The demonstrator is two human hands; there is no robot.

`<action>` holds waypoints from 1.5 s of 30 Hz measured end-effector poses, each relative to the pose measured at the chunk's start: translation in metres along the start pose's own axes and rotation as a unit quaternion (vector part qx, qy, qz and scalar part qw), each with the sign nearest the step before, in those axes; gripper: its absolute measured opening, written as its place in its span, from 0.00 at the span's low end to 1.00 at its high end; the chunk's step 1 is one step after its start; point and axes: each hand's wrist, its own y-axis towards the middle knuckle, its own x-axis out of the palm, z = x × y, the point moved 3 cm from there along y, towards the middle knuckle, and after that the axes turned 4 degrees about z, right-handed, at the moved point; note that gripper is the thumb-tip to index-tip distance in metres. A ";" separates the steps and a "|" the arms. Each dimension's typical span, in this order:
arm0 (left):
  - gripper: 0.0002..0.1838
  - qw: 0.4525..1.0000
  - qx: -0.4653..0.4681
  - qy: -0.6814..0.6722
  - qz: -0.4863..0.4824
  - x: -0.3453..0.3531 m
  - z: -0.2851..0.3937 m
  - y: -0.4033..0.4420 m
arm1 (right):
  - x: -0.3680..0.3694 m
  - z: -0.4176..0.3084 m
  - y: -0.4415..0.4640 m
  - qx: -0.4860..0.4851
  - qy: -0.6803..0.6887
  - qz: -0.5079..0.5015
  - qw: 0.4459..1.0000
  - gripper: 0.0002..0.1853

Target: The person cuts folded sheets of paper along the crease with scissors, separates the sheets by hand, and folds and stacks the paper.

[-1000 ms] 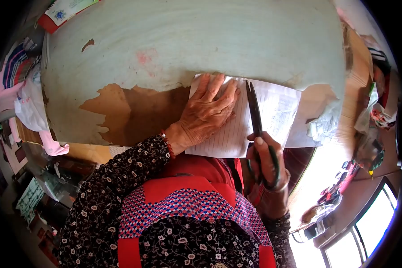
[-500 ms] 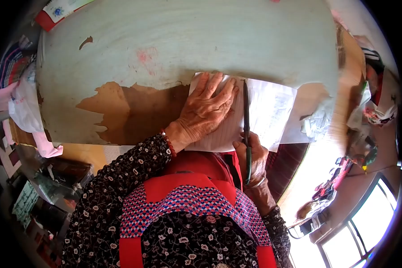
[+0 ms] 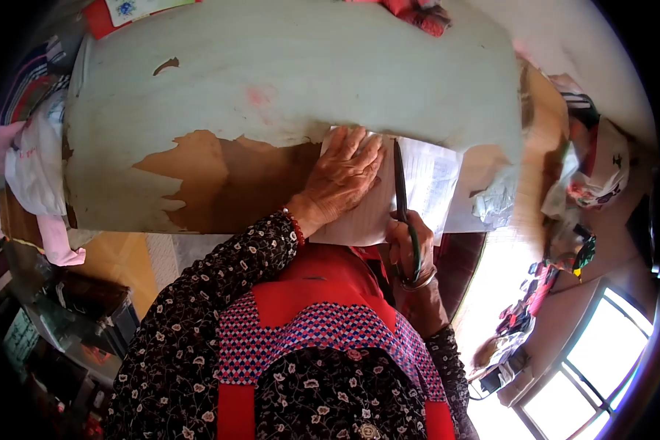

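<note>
A sheet of white paper (image 3: 430,176) lies at the near edge of the worn table, its lower edge reaching to the table's rim. My left hand (image 3: 343,176) rests flat on the paper's left part, fingers spread and pointing away from me. In my right hand (image 3: 411,246), at the paper's near edge, is a pair of scissors (image 3: 401,180) with dark handles. The blades run lengthwise along the sheet, tips close to its far edge. Seen edge-on, the blades do not show whether they are parted. Some of the right fingers are hidden behind the handles.
The table (image 3: 293,81) has a pale, torn covering with brown board beneath. Crumpled clear plastic (image 3: 495,198) is at its right. Red cloth (image 3: 418,15) lies at the far edge, and a red item with a floral card (image 3: 136,9) at far left. A white bag (image 3: 37,165) hangs at left.
The view has shifted, bringing more of the red cloth into sight. My left hand stays flat on the paper. The scissors' handles have tilted slightly in my right hand.
</note>
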 end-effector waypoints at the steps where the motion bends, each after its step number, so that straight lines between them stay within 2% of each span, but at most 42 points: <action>1: 0.26 1.000 -0.004 0.008 0.006 0.000 0.000 0.000 | -0.001 -0.002 0.002 0.021 0.032 -0.012 0.999 0.16; 2: 0.26 1.000 -0.004 0.010 0.010 -0.001 -0.001 0.000 | -0.001 -0.004 0.005 0.043 0.063 -0.023 0.997 0.17; 3: 0.25 1.000 -0.012 -0.004 0.011 0.000 -0.001 0.000 | -0.002 -0.001 0.007 0.172 0.176 -0.048 0.968 0.17; 4: 0.24 1.000 -0.020 -0.019 0.009 0.000 -0.001 -0.001 | -0.001 0.001 0.006 0.299 0.284 -0.071 0.908 0.19; 5: 0.24 1.000 -0.019 -0.021 0.009 0.002 0.000 -0.002 | -0.002 -0.001 0.007 0.309 0.285 -0.076 0.904 0.19; 6: 0.23 0.999 -0.019 -0.029 0.018 0.003 -0.001 -0.002 | -0.004 -0.004 0.007 0.310 0.284 -0.076 0.904 0.19; 8: 0.21 0.999 -0.024 -0.037 0.028 0.004 -0.002 -0.003 | -0.009 -0.006 0.009 0.323 0.170 -0.098 0.926 0.18; 9: 0.21 1.000 -0.012 -0.021 0.019 0.003 -0.002 -0.002 | -0.008 0.000 0.011 0.239 0.084 -0.082 0.964 0.15; 10: 0.20 1.000 0.001 -0.006 0.009 0.002 -0.001 -0.002 | -0.011 0.000 0.014 0.111 -0.016 -0.048 0.993 0.15; 12: 0.20 1.000 0.004 0.001 0.005 0.003 -0.003 -0.002 | -0.015 0.000 0.017 0.012 -0.130 -0.048 0.990 0.17; 13: 0.20 1.000 0.013 0.010 0.003 0.003 -0.003 -0.003 | -0.015 -0.002 0.017 0.014 -0.129 -0.052 0.990 0.17; 15: 0.20 1.000 0.018 0.011 0.000 0.006 -0.003 -0.004 | -0.015 -0.006 0.020 0.101 -0.128 -0.052 0.985 0.16; 16: 0.20 1.000 0.024 0.015 -0.003 0.006 -0.003 -0.004 | -0.013 -0.007 0.020 0.100 -0.126 -0.055 0.985 0.16; 18: 0.20 1.000 0.016 0.014 -0.007 0.006 -0.003 -0.004 | -0.009 -0.005 0.017 0.142 -0.021 -0.053 0.988 0.17; 19: 0.20 1.000 0.012 0.009 -0.014 0.007 -0.002 -0.005 | -0.010 -0.008 0.018 0.269 0.135 -0.095 0.949 0.17; 20: 0.20 1.000 0.012 0.009 -0.016 0.007 0.001 -0.003 | -0.011 -0.011 0.019 0.403 0.262 -0.102 0.871 0.18; 22: 0.21 1.000 -0.014 -0.014 -0.013 0.003 0.002 0.001 | -0.012 -0.036 0.018 0.473 0.463 -0.062 0.747 0.18; 24: 0.22 0.999 -0.007 -0.021 -0.024 0.001 0.001 0.002 | -0.016 -0.022 0.019 0.458 0.505 -0.073 0.728 0.18; 26: 0.23 0.999 -0.002 -0.029 -0.033 0.001 0.001 0.003 | -0.017 -0.005 0.022 0.429 0.331 -0.119 0.832 0.17; 27: 0.24 0.999 0.005 -0.017 -0.041 0.002 0.001 0.001 | -0.014 0.008 0.024 0.278 0.166 -0.101 0.941 0.16; 28: 0.25 0.999 0.012 -0.003 -0.047 0.004 0.001 0.002 | -0.013 0.010 0.025 0.175 0.054 -0.080 0.980 0.15; 30: 0.25 0.999 0.008 -0.006 -0.045 0.004 0.002 0.003 | -0.012 0.009 0.026 0.098 -0.019 -0.059 0.993 0.14; 31: 0.25 0.999 0.005 -0.008 -0.041 0.004 0.002 0.004 | -0.013 0.006 0.028 0.099 -0.019 -0.059 0.993 0.14; 32: 0.25 0.999 0.004 -0.009 -0.041 0.004 0.003 0.005 | -0.014 0.005 0.028 0.228 0.093 -0.092 0.965 0.15; 33: 0.24 0.999 -0.006 -0.017 -0.039 0.001 -0.001 0.002 | -0.009 -0.003 0.026 0.351 0.201 -0.121 0.906 0.16; 34: 0.24 0.999 -0.016 -0.025 -0.037 0.001 -0.001 0.002 | -0.008 -0.012 0.023 0.417 0.379 -0.112 0.818 0.22; 36: 0.24 0.999 -0.012 -0.025 -0.038 0.000 -0.003 0.001 | -0.011 -0.012 0.022 0.443 0.500 -0.107 0.737 0.27; 37: 0.24 0.999 -0.006 -0.025 -0.038 0.000 -0.003 0.001 | -0.009 -0.007 0.023 0.434 0.542 -0.138 0.706 0.28; 38: 0.24 0.999 -0.006 -0.023 -0.038 0.000 -0.004 0.002 | -0.008 -0.007 0.024 0.433 0.543 -0.139 0.706 0.28; 40: 0.24 0.999 -0.011 -0.029 -0.040 -0.002 -0.002 0.003 | -0.008 -0.008 0.024 0.429 0.506 -0.126 0.738 0.27; 41: 0.24 0.999 -0.011 -0.028 -0.041 0.000 -0.002 0.002 | -0.008 -0.009 0.026 0.428 0.438 -0.114 0.782 0.24; 42: 0.24 0.999 -0.014 -0.025 -0.033 0.000 -0.002 0.003 | -0.010 -0.012 0.030 0.428 0.438 -0.114 0.782 0.24; 44: 0.24 0.999 -0.018 -0.022 -0.025 0.000 -0.003 0.002 | -0.019 -0.017 0.040 0.373 0.179 -0.165 0.895 0.22; 45: 0.25 0.999 -0.015 -0.030 -0.028 -0.001 -0.003 0.001 | -0.020 -0.012 0.042 0.263 0.116 -0.133 0.949 0.21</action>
